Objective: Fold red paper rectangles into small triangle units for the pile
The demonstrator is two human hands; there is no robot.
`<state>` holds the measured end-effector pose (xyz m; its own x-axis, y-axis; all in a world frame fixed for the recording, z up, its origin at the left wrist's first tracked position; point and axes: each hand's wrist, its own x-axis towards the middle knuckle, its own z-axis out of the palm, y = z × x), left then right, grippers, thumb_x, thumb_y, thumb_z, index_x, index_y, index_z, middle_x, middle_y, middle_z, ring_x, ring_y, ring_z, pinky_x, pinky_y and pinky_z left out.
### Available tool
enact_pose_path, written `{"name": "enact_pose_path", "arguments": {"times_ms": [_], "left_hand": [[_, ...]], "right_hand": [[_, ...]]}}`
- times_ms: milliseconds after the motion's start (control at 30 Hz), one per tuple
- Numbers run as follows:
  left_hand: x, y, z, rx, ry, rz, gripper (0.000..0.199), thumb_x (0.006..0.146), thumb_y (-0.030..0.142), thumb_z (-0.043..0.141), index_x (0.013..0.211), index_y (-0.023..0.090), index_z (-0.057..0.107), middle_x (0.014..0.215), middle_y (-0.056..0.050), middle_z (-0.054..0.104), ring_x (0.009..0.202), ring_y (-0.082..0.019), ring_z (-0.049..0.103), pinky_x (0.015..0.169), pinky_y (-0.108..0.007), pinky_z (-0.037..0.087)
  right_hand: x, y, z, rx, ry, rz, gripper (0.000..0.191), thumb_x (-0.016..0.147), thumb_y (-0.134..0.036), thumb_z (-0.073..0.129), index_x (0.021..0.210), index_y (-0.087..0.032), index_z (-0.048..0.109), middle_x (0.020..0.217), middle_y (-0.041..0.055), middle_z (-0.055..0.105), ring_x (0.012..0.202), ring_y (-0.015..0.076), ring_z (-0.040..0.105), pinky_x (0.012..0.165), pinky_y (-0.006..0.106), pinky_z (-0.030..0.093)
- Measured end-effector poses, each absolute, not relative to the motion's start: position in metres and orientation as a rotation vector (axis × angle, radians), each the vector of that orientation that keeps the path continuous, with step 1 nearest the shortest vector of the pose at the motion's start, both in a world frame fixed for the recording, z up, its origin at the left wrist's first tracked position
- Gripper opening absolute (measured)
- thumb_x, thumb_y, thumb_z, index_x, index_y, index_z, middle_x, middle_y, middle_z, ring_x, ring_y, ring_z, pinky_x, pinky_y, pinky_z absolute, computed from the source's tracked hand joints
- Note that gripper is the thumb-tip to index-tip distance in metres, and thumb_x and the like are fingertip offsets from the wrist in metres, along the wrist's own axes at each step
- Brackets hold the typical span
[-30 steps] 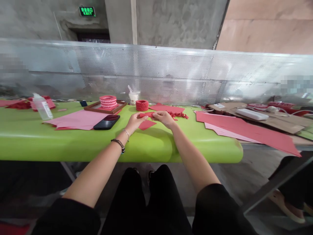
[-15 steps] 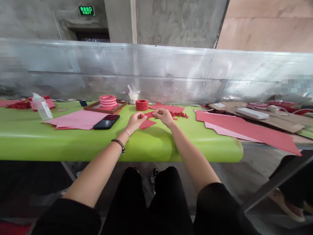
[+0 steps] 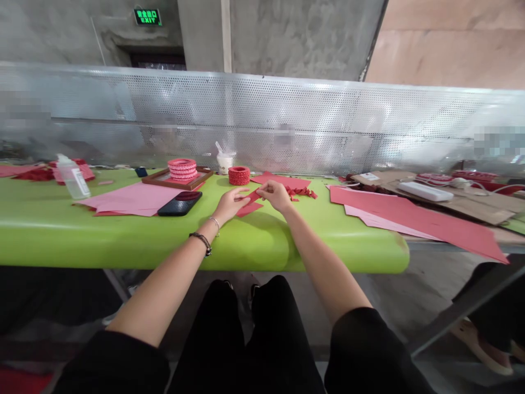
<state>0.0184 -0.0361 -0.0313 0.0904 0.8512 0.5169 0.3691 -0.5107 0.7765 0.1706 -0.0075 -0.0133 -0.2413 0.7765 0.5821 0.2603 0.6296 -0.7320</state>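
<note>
My right hand (image 3: pixel 274 195) is closed, with thumb and fingers pinching a folded red paper strip (image 3: pixel 254 195). The strip slants down to the left, over a flat red paper piece (image 3: pixel 249 209) on the table. Close by on the left, my left hand (image 3: pixel 232 203) has thumb and forefinger apart beside the strip's lower end; whether they touch it is hard to see. Small folded red paper pieces (image 3: pixel 301 193) lie in a heap to the right of my right hand. Behind both hands is a red paper sheet (image 3: pixel 283 180).
The green-covered table (image 3: pixel 205 241) bears a phone (image 3: pixel 180 203), pink paper sheets (image 3: pixel 131 198), a clear bottle (image 3: pixel 74 178), pink paper rings (image 3: pixel 182 169) on a wooden frame (image 3: pixel 152 180), a red ring stack (image 3: pixel 239 175) and a cup (image 3: pixel 225 162). A perforated metal screen (image 3: pixel 328 126) stands behind.
My left thumb and forefinger have parted from their pinch on the strip's left end. The strip now slants downward, still pinched by my right hand.
</note>
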Motion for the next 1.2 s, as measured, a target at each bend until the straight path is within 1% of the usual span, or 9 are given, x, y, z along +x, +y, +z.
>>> {"name": "enact_pose_path", "arguments": {"times_ms": [100,267,400,567,667,833,933,1000,1200], "left_hand": [[0.0183,-0.0358,-0.0323,1.963,1.225,1.381,0.027,0.07,0.025,0.056,0.092,0.01,0.06,0.089,-0.011,0.066,0.081,-0.02,0.06,0.072,-0.029,0.045],[0.0185,-0.0354,-0.0322,2.036,1.269,1.396,0.024,0.072,0.027,0.054,0.086,0.01,0.064,0.088,-0.008,0.067,0.082,-0.02,0.059,0.074,-0.028,0.043],[0.0184,-0.0357,-0.0306,2.07,1.309,1.368,0.022,0.073,0.028,0.055,0.08,0.01,0.065,0.077,-0.004,0.067,0.074,-0.019,0.058,0.067,-0.026,0.043],[0.0185,-0.0362,-0.0309,2.086,1.317,1.241,0.017,0.078,0.025,0.052,0.077,0.01,0.06,0.065,0.002,0.059,0.061,-0.012,0.055,0.059,-0.026,0.044],[0.0179,-0.0344,-0.0337,2.084,1.307,1.142,0.021,0.082,0.029,0.048,0.079,0.01,0.057,0.068,0.001,0.057,0.058,-0.01,0.054,0.056,-0.025,0.046],[0.0171,-0.0296,-0.0373,2.043,1.301,1.065,0.023,0.083,0.031,0.046,0.088,0.011,0.055,0.078,-0.002,0.058,0.064,-0.011,0.056,0.058,-0.027,0.048],[0.0165,-0.0279,-0.0366,2.014,1.306,1.094,0.023,0.083,0.031,0.045,0.091,0.011,0.054,0.082,-0.003,0.058,0.067,-0.012,0.056,0.06,-0.029,0.048],[0.0158,-0.0274,-0.0358,2.004,1.306,1.139,0.023,0.083,0.03,0.046,0.092,0.011,0.054,0.085,-0.004,0.058,0.071,-0.013,0.057,0.063,-0.03,0.048],[0.0149,-0.0296,-0.0335,1.991,1.311,1.24,0.02,0.081,0.028,0.049,0.087,0.01,0.056,0.084,-0.003,0.058,0.074,-0.014,0.057,0.066,-0.032,0.048]], "right_hand": [[0.1696,-0.0077,-0.014,-0.831,-1.82,0.576,0.009,0.066,-0.015,0.059,0.06,-0.014,0.052,0.053,-0.0026,0.052,0.048,0.0071,0.047,0.048,0.02,0.037],[0.1689,-0.0069,-0.0151,-0.808,-1.843,0.539,0.009,0.066,-0.018,0.059,0.061,-0.014,0.053,0.053,-0.0036,0.05,0.047,0.0064,0.043,0.046,0.019,0.033],[0.1675,-0.0083,-0.0143,-0.794,-1.847,0.549,0.008,0.065,-0.019,0.059,0.063,-0.014,0.053,0.054,-0.004,0.05,0.048,0.0061,0.041,0.047,0.019,0.033],[0.1658,-0.0106,-0.0124,-0.795,-1.831,0.575,0.008,0.064,-0.017,0.058,0.062,-0.014,0.051,0.052,-0.0052,0.047,0.046,0.0054,0.039,0.048,0.019,0.032],[0.1658,-0.0101,-0.0122,-0.796,-1.813,0.591,0.007,0.062,-0.015,0.058,0.06,-0.014,0.051,0.052,-0.0054,0.047,0.047,0.0054,0.038,0.049,0.019,0.032],[0.1659,-0.0073,-0.0126,-0.801,-1.754,0.692,0.008,0.064,-0.019,0.058,0.062,-0.015,0.052,0.052,-0.0055,0.047,0.046,0.0053,0.039,0.049,0.019,0.033],[0.1662,-0.0057,-0.0132,-0.789,-1.711,0.82,0.013,0.071,-0.027,0.053,0.068,-0.014,0.055,0.055,-0.0038,0.05,0.048,0.0055,0.044,0.052,0.019,0.038],[0.1666,-0.0051,-0.014,-0.784,-1.695,0.915,0.019,0.072,-0.03,0.052,0.066,-0.013,0.056,0.055,-0.0022,0.052,0.05,0.006,0.047,0.055,0.021,0.041],[0.1683,-0.0033,-0.0162,-0.796,-1.644,1.072,0.016,0.068,-0.026,0.059,0.06,-0.012,0.06,0.054,-0.0007,0.055,0.051,0.0066,0.05,0.06,0.023,0.045]]}}
